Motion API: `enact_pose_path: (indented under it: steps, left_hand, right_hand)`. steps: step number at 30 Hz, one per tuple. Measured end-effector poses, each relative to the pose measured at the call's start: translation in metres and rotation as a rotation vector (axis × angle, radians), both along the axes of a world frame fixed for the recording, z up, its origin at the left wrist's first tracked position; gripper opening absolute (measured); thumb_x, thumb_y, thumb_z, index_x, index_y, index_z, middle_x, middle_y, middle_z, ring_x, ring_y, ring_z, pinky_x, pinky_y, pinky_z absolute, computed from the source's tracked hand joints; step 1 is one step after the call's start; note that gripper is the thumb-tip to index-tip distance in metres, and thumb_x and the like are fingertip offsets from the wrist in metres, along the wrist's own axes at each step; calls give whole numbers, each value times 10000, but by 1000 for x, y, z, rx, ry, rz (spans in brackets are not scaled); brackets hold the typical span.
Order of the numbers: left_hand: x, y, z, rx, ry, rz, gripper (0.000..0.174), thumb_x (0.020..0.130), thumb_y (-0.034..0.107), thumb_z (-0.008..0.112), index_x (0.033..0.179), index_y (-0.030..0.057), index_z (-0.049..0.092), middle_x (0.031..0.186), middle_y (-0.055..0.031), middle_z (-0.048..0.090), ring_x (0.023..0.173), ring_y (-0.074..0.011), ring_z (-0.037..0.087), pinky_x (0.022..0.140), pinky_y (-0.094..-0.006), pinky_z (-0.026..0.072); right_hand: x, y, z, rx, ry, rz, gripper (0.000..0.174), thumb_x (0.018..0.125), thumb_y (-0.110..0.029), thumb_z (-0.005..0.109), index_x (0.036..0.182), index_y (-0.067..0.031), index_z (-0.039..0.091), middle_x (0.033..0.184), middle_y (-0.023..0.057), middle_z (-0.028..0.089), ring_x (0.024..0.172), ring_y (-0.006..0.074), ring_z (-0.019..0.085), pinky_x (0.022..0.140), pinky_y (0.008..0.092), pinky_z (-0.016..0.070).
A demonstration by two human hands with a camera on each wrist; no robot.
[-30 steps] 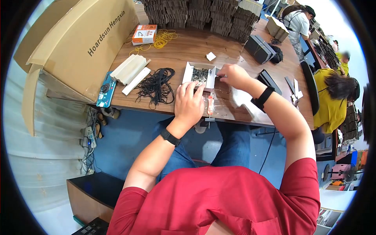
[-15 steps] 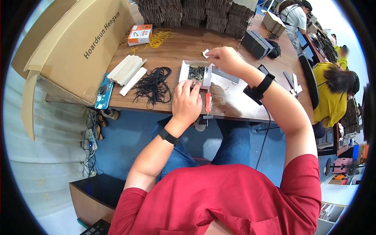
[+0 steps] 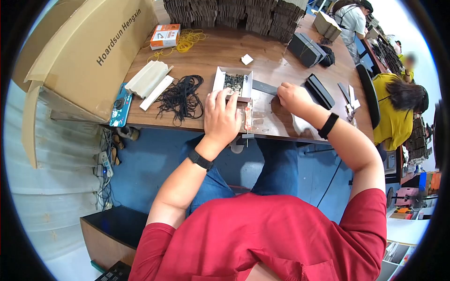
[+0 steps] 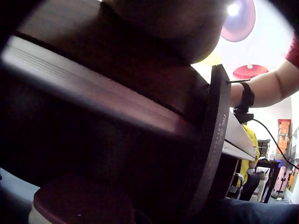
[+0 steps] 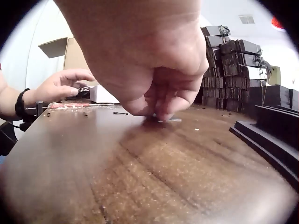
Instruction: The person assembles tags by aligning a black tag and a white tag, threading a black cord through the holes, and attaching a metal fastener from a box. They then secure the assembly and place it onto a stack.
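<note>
A small white box [image 3: 248,89] filled with tiny dark pieces [image 3: 234,81] stands in the middle of the table in the head view. My left hand [image 3: 222,114] lies at its near left corner, fingers loosely bent over the rim. In the right wrist view a gap shows between that hand's thumb and fingers. To the right of the box lies a flat dark grey strip [image 3: 264,87]. My right hand [image 3: 295,99] pinches at the strip's right end, its curled fingers [image 5: 163,114] low against the tabletop, covering that end.
A red-handled tool [image 3: 248,116] lies near the front edge. Left of the box are a black cord bundle [image 3: 182,99], pale folded pieces [image 3: 149,82] and a large carton [image 3: 93,61]. Dark stacks [image 3: 234,16] line the back; a black slotted piece [image 3: 320,91] sits to the right.
My right hand went from the box's right side up toward the white square, then came back down to the strip's right end. My left hand stays at the box.
</note>
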State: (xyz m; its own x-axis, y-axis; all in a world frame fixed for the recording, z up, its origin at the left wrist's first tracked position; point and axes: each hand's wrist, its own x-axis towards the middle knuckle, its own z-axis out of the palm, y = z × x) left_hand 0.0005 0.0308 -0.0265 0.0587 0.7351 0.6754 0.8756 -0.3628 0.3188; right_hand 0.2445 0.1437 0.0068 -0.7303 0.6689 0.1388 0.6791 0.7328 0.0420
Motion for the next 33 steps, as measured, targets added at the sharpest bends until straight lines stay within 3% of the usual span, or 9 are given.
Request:
enact_pose_path:
  steps: [4, 5, 11, 14, 18, 21, 24, 29, 33]
  left_hand:
    - [-1, -6, 8, 113, -57, -64, 297, 740, 136, 658, 1032, 81, 643, 1095, -111, 525, 1066, -327, 437, 954, -454, 337]
    - [1, -8, 12, 97, -52, -119, 191, 736, 176, 686, 914, 106, 674, 995, -72, 540, 1003, -292, 455, 928, -431, 343]
    - [34, -21, 16, -99, 74, -373, 168, 712, 231, 717, 823, 112, 674, 924, -27, 543, 970, -251, 475, 904, -407, 364]
    - [43, -18, 13, -187, 174, -379, 148, 686, 218, 719, 765, 101, 674, 872, -29, 554, 927, -245, 487, 844, -397, 398]
    - [52, -16, 9, -97, 289, -364, 91, 683, 173, 644, 675, 83, 634, 782, -41, 542, 849, -243, 502, 742, -378, 425]
    - [59, -22, 14, -45, 344, -371, 92, 682, 154, 587, 623, 84, 594, 745, -47, 524, 810, -243, 507, 705, -367, 430]
    - [65, -26, 11, -28, 378, -368, 100, 686, 152, 563, 605, 92, 573, 736, -46, 512, 802, -241, 508, 703, -365, 430]
    - [59, -22, 16, -26, 374, -389, 95, 688, 153, 590, 612, 98, 575, 739, -51, 526, 800, -244, 521, 695, -374, 433]
    - [17, 14, 43, -38, 218, -133, 85, 704, 158, 651, 656, 93, 625, 773, -53, 593, 804, -258, 554, 706, -386, 444]
  right_hand:
    - [2, 2, 4, -110, 95, -33, 87, 796, -115, 583, 819, -34, 602, 829, 131, 598, 769, 333, 604, 697, 401, 498]
    - [4, 0, 7, -145, 154, -38, 100, 797, -126, 588, 820, -32, 613, 845, 136, 606, 773, 340, 605, 704, 402, 498]
    - [-5, -25, 21, -341, 302, 85, 248, 757, -184, 704, 969, -59, 679, 930, 138, 611, 844, 331, 605, 766, 386, 495]
    - [-9, -38, 9, -280, 230, 31, 258, 754, -185, 703, 965, -39, 674, 913, 134, 606, 852, 328, 604, 763, 387, 497]
    - [-14, -45, -1, -221, 154, -68, 114, 756, -123, 656, 778, -16, 622, 881, 135, 599, 851, 327, 607, 753, 402, 502]
    - [-17, -46, -2, -52, 69, 12, 85, 772, -118, 602, 759, -35, 618, 842, 135, 598, 790, 331, 607, 689, 410, 506]
    - [-25, -43, 6, -99, 20, 37, 110, 693, -86, 643, 737, 3, 596, 834, 158, 615, 798, 330, 627, 745, 406, 514]
    - [-25, -21, 8, -173, -161, 92, 153, 664, -119, 640, 773, -13, 625, 848, 178, 642, 800, 343, 633, 729, 417, 515]
    - [-31, -14, 30, -314, -41, -9, 139, 668, -124, 629, 770, -30, 638, 763, 174, 640, 747, 351, 627, 681, 417, 510]
